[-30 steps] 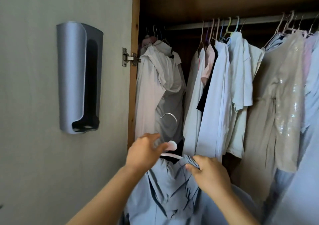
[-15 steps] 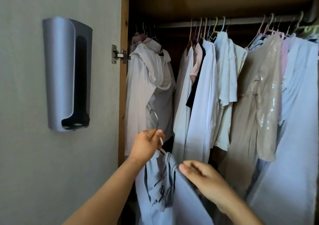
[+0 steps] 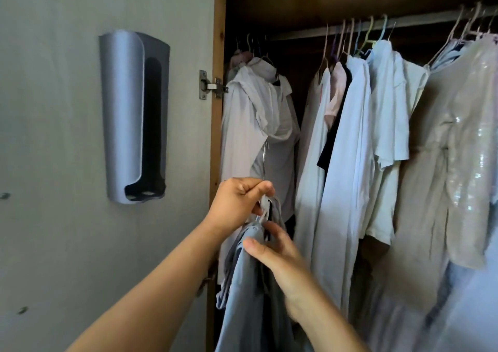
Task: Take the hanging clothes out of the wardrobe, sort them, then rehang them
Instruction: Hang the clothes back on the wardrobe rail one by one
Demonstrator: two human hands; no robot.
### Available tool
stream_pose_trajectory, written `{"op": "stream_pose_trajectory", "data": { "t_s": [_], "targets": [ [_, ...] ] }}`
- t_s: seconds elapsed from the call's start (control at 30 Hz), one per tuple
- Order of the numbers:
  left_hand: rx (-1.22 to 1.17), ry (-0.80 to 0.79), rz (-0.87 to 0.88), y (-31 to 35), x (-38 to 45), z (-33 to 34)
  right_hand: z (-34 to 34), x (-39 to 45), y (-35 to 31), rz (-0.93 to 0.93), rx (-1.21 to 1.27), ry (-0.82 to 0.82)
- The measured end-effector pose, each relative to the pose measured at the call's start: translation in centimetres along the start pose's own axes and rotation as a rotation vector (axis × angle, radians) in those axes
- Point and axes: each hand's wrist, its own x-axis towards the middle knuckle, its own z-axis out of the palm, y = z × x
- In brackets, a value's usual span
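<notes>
Home bedroom, open wooden wardrobe (image 3: pixel 218 136), clothes rail (image 3: pixel 404 24), hung shirts (image 3: pixel 350 141)

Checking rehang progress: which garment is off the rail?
The light blue garment, on a hanger gripped by the left hand; all others hang from the rail.

a tall grey wall-mounted holder (image 3: pixel 134 117) with a dark front slot hangs on the pale door panel (image 3: pixel 54 243), a metal hinge (image 3: pixel 211 85) to its right and what look like 2 screws (image 3: pixel 5 195) lower left.
</notes>
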Motion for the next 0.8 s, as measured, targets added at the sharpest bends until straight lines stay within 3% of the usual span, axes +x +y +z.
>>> {"op": "stream_pose_trajectory", "data": {
  "t_s": [0.23,0.37,0.53,0.7,0.8],
  "targets": [
    [-0.026,0.042,-0.083,0.1,0.3,-2.4,0.8,3.8,-0.2,-0.059,-0.017,-0.06],
    [0.199,-0.028,-0.087,1.3,-0.5,-5.4,-0.2,7.8,-2.1,-0.113,-0.038,-0.082],
    [0.358,-0.149,-0.177,2.6,-0.3,-5.2,-0.5,13.3,-3.6,-0.206,-0.246,-0.004],
    [0.89,-0.034,-0.268,1.5,2.1,-3.6,-1.1,16.5,-6.0,-0.252,-0.327,-0.04],
    [1.02,0.102,-0.26,1.2,3.6,-2.2,-1.5,17.6,-7.1,-0.29,-0.405,-0.038]
  ]
}}
